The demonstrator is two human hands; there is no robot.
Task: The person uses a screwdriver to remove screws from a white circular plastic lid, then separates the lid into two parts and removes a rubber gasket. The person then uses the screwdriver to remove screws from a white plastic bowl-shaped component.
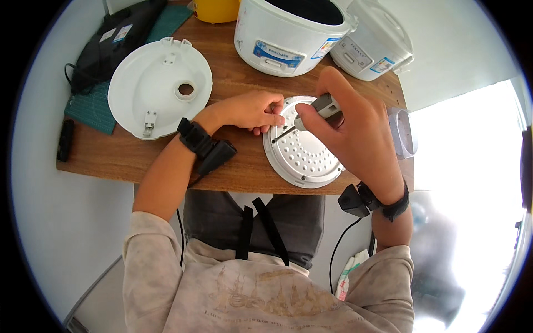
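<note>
A round white rice cooker inner lid (311, 145) with rows of raised dimples lies near the table's front edge. My right hand (358, 119) is wrapped round a grey and white screwdriver (326, 109), possibly an electric one. Its thin shaft slants down to the left, and the tip is at a dark spot near the lid's left rim. My left hand (252, 111) is at the lid's upper left edge, with thumb and fingers drawn together. A small dark speck shows by its fingertips; whether they pinch anything is too small to tell.
A white outer lid shell (133, 91) with a round hole lies at left. Behind stand a white rice cooker body (247, 44) and a second white cooker (383, 39). A black bag-like item (114, 47) rests on a green mat (91, 114). A clear ring-shaped part (408, 133) sits at right.
</note>
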